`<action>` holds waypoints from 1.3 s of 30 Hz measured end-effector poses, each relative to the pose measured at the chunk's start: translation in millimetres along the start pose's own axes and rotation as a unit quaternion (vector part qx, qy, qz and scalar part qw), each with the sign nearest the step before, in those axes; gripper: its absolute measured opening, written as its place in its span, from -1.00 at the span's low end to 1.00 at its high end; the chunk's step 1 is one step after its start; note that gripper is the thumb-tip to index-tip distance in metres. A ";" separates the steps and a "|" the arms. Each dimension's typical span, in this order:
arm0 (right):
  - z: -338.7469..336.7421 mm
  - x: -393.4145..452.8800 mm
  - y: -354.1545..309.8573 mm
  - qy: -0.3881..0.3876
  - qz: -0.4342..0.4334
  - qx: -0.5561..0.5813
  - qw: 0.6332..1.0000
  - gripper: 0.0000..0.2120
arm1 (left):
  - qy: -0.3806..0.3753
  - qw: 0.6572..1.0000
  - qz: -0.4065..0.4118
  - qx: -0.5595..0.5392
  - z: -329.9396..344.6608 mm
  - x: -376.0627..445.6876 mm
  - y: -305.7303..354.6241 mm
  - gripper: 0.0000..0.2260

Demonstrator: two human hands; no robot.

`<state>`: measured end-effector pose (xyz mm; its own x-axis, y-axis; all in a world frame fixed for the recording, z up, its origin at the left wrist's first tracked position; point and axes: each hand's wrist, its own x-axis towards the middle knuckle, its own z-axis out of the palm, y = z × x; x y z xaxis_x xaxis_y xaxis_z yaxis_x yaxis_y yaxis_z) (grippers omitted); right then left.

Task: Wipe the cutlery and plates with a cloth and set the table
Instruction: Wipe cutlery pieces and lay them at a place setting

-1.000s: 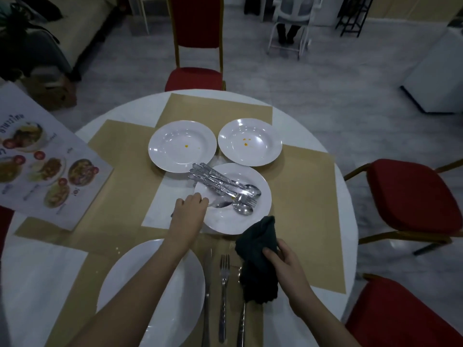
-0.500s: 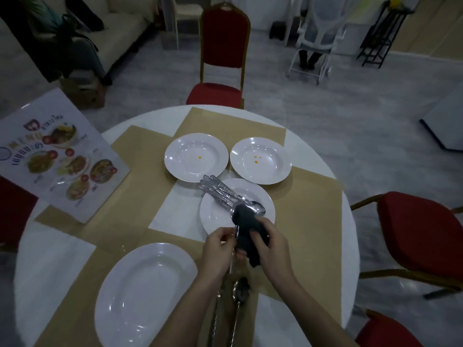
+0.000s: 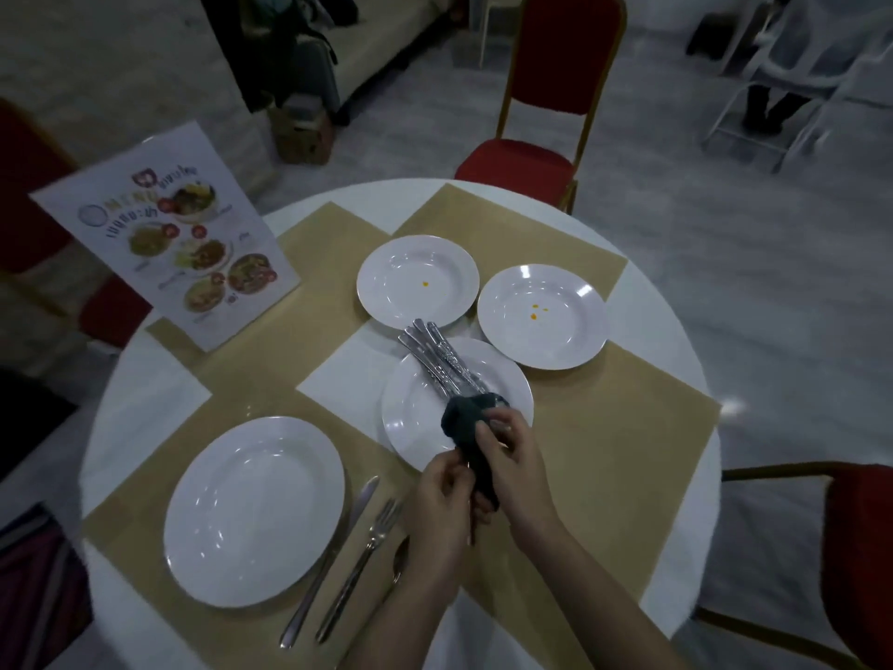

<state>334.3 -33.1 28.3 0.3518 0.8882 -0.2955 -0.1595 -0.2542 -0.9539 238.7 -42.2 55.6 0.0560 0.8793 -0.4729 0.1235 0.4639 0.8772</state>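
Note:
My right hand [image 3: 513, 456] grips a dark cloth [image 3: 468, 430] wrapped around one piece of cutlery. My left hand [image 3: 439, 500] holds that piece by its handle, just below the cloth; which kind of utensil it is stays hidden. Both hands hover over the near edge of a white plate [image 3: 415, 418] carrying a bundle of cutlery [image 3: 437, 355]. Two more white plates, each with orange specks, sit behind it, one to the left [image 3: 418, 281] and one to the right [image 3: 542, 315]. A large oval plate [image 3: 253, 510] lies near left, with a knife [image 3: 333, 558], fork [image 3: 362, 563] and spoon [image 3: 400, 558] laid beside it.
The round white table [image 3: 145, 403] has tan placemats [image 3: 613, 427]. A picture menu card [image 3: 169, 234] stands at the far left. Red chairs stand at the far side [image 3: 541, 113], the right [image 3: 855, 548] and the left [image 3: 29, 195]. Somebody's legs [image 3: 768, 104] show by a white chair [image 3: 797, 65] far right.
My left hand took one utensil off the plate and brought it near. My right hand moved up with the cloth and closed it around the utensil.

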 end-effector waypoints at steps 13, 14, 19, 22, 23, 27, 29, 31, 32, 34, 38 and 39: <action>9.0 -1.4 1.3 0.090 0.134 -0.066 0.985 -0.81 | -0.083 0.997 -0.004 0.000 -22.3 -13.3 -5.5 -0.91; 6.1 -0.1 2.4 0.118 0.123 -0.093 0.981 -0.80 | -0.095 0.995 -0.006 0.004 -21.9 -14.5 -3.9 -0.91; -7.4 -2.7 -1.9 0.149 0.074 -0.146 0.975 -0.81 | -0.121 0.993 -0.003 0.010 -17.0 -27.9 6.0 -0.90; -4.6 -9.8 -5.2 0.073 0.099 -0.107 0.987 -0.79 | -0.074 0.995 0.038 0.059 -12.9 -20.4 -0.8 -0.90; -4.0 -11.0 -5.3 0.045 0.109 -0.095 0.988 -0.79 | -0.053 0.994 0.046 0.081 -12.3 -17.7 -2.0 -0.90; -17.3 8.0 -9.7 0.029 0.094 -0.098 0.990 -0.82 | -0.054 0.997 0.027 0.052 -3.8 -17.9 5.2 -0.86; -29.4 27.2 -7.9 0.029 0.081 -0.122 0.989 -0.80 | -0.066 0.998 0.009 0.016 7.1 -17.8 9.5 -0.84; -41.4 43.9 -6.6 0.018 0.068 -0.149 0.986 -0.78 | -0.056 0.998 -0.006 -0.011 21.1 -15.1 10.3 -0.85; -47.3 50.4 -5.3 0.005 0.060 -0.160 0.985 -0.76 | -0.046 0.999 -0.013 -0.020 28.6 -14.3 10.5 -0.85; -59.9 60.0 -4.0 -0.032 0.043 -0.178 0.983 -0.76 | -0.026 0.999 -0.022 -0.034 45.3 -17.2 11.2 -0.87; -82.9 62.6 2.9 -0.115 0.063 -0.163 0.978 -0.76 | 0.043 0.998 -0.021 -0.045 78.4 -26.4 5.0 -0.89; -85.4 59.3 5.1 -0.145 0.075 -0.158 0.974 -0.76 | 0.070 0.996 -0.018 -0.043 84.8 -27.6 0.8 -0.89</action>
<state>433.1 -14.4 1.4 0.0647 0.8911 -0.4491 0.1197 -0.4537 -0.8831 321.3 -75.3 62.3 -0.0864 0.8654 -0.4936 0.0372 0.4979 0.8665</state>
